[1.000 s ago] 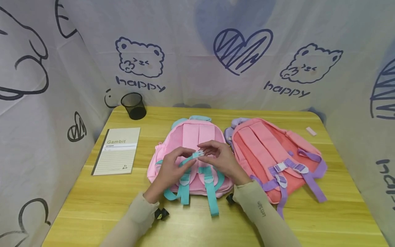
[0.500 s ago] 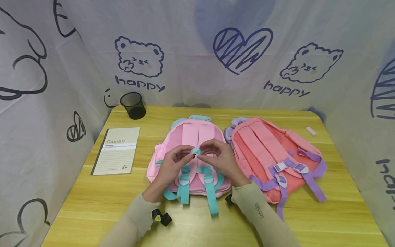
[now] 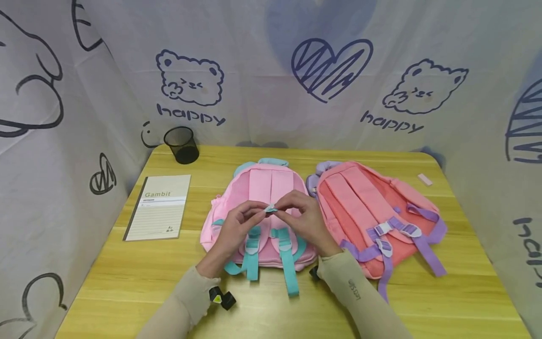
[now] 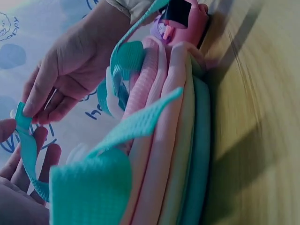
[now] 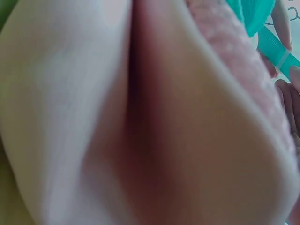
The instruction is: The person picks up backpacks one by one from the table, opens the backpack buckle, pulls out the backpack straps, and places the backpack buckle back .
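Note:
A pale pink backpack [image 3: 237,193] with teal straps lies back-side up in the middle of the table. Above it both hands meet at a small white buckle [image 3: 269,208] on a teal chest strap [image 4: 28,154]. My left hand [image 3: 239,226] pinches the strap end and buckle from the left. My right hand [image 3: 298,216] pinches the buckle from the right. In the left wrist view the teal strap runs between the fingers [image 4: 44,89] of both hands. The right wrist view is filled by blurred pink fabric [image 5: 140,117], with a bit of teal strap [image 5: 276,47] at the top right.
A coral backpack [image 3: 372,202] with purple straps lies to the right. A notebook [image 3: 159,206] and a black mesh pen cup [image 3: 182,145] sit at the left. A small eraser [image 3: 425,179] is at the far right. Printed cloth walls surround the wooden table [image 3: 127,282].
The hands have drawn closer together over the pink backpack, bringing the buckle pieces together between the fingertips. The teal strap that stretched out to the left is now mostly hidden by the left hand.

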Tool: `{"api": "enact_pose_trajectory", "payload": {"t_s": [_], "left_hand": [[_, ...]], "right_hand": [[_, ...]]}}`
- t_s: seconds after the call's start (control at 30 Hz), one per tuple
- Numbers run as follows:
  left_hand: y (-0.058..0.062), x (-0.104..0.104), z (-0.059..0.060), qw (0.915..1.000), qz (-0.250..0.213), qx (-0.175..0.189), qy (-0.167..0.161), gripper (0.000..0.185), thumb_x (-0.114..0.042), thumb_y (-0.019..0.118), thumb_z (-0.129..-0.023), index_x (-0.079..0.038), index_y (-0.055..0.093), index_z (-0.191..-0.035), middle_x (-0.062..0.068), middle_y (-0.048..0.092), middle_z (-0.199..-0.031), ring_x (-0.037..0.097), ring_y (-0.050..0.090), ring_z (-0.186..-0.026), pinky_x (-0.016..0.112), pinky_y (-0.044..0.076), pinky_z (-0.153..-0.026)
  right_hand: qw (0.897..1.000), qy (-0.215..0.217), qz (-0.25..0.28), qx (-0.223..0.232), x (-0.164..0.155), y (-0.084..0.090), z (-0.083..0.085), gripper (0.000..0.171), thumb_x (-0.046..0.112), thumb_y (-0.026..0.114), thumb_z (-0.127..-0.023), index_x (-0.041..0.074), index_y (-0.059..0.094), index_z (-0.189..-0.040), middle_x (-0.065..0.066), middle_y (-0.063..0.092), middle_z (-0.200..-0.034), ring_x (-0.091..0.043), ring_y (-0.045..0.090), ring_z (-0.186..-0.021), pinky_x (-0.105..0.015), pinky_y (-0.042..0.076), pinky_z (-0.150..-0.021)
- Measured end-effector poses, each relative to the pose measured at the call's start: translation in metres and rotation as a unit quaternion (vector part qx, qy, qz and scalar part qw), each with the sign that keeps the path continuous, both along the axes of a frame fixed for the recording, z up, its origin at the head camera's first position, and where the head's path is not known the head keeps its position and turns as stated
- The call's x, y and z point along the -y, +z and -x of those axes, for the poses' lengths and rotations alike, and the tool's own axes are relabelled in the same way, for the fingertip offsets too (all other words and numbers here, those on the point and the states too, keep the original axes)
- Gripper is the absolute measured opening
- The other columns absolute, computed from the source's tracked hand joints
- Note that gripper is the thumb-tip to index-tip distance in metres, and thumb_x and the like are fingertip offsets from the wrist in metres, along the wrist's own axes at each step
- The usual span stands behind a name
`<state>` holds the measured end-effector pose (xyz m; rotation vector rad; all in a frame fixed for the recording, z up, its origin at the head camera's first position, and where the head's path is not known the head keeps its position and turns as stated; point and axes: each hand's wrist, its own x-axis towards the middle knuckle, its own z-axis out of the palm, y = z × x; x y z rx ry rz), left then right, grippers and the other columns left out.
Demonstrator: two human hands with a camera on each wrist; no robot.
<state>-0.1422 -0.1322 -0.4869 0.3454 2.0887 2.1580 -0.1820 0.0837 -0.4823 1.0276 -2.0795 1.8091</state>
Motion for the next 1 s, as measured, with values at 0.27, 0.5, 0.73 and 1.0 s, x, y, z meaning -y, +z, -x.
{"api": "enact_pose_trajectory", "payload": {"t_s": [0.27,0.5,0.73,1.0], "left_hand": [[0.004,0.011,0.009,0.9979,0.05,-0.01,-0.041,0.026,-0.019,0.064,-0.104,-0.004,0.068,-0.125,0.006,0.072,-0.114,0.032,0.066,-0.111,0.032,0.053,-0.095],[0.007,0.014,0.01,0.9924,0.085,-0.011,-0.088,0.027,-0.019,0.067,-0.102,-0.004,0.067,-0.125,0.016,0.069,-0.118,0.019,0.066,-0.108,0.03,0.053,-0.1],[0.003,0.01,0.009,0.9966,0.037,-0.002,-0.074,0.027,-0.014,0.066,-0.102,0.001,0.064,-0.124,0.017,0.068,-0.116,0.015,0.066,-0.105,0.026,0.056,-0.093],[0.006,0.006,0.005,0.9982,0.027,0.024,-0.047,0.029,-0.02,0.066,-0.103,-0.002,0.064,-0.126,0.009,0.069,-0.115,0.013,0.066,-0.104,0.025,0.055,-0.093]], "right_hand": [[0.999,-0.022,-0.029,-0.026,0.003,0.019,-0.007,0.016,-0.015,0.079,-0.081,-0.002,0.074,-0.088,-0.014,0.069,-0.087,-0.021,0.067,-0.081,-0.027,0.059,-0.078],[0.996,-0.037,-0.06,-0.058,0.002,0.021,-0.009,0.017,-0.014,0.079,-0.081,0.001,0.072,-0.088,-0.011,0.068,-0.085,-0.023,0.066,-0.079,-0.028,0.057,-0.075],[0.993,-0.03,-0.077,-0.079,0.001,0.007,-0.001,0.009,0.001,0.079,-0.09,0.006,0.075,-0.096,-0.005,0.071,-0.091,-0.017,0.067,-0.083,-0.03,0.058,-0.076],[0.989,-0.044,-0.092,-0.103,0.001,0.007,-0.001,0.012,-0.001,0.077,-0.09,0.009,0.075,-0.096,-0.003,0.07,-0.091,-0.015,0.067,-0.083,-0.029,0.057,-0.075]]}}
